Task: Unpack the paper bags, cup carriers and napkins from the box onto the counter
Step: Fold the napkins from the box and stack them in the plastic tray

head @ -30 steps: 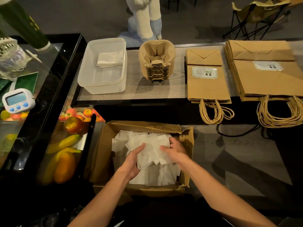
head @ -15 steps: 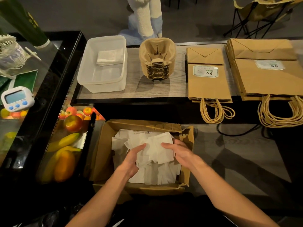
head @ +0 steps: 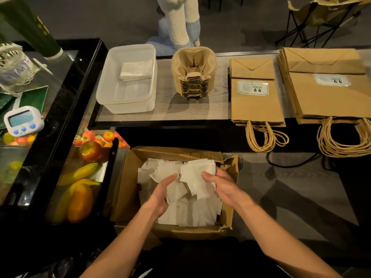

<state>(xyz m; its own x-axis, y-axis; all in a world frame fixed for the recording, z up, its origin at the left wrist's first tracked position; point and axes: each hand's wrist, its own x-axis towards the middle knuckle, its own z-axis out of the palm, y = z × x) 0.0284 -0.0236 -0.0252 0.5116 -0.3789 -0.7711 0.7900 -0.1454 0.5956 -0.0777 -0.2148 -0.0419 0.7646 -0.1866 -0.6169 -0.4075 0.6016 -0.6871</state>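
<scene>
An open cardboard box (head: 128, 183) below the counter holds a loose heap of white napkins (head: 188, 213). My left hand (head: 160, 194) and my right hand (head: 222, 185) hold a bunch of napkins (head: 195, 177) between them, fingers curled around its two sides, just above the heap. On the counter (head: 164, 109) stand a clear plastic tub (head: 112, 97) with a few folded napkins (head: 135, 70), a stack of pulp cup carriers (head: 193, 73), a pile of small paper bags (head: 256, 103) and a pile of large paper bags (head: 325, 97).
A glass display case on the left shows fruit (head: 80, 189). A white kitchen timer (head: 23, 120) sits on its top. The bags' twine handles (head: 265, 139) hang over the counter's front edge. A black cable (head: 289, 162) lies on the floor to the right.
Both hands have gathered a bunch of napkins and raised it slightly off the heap. My right hand has slid from the pile's far edge to the bunch's right side.
</scene>
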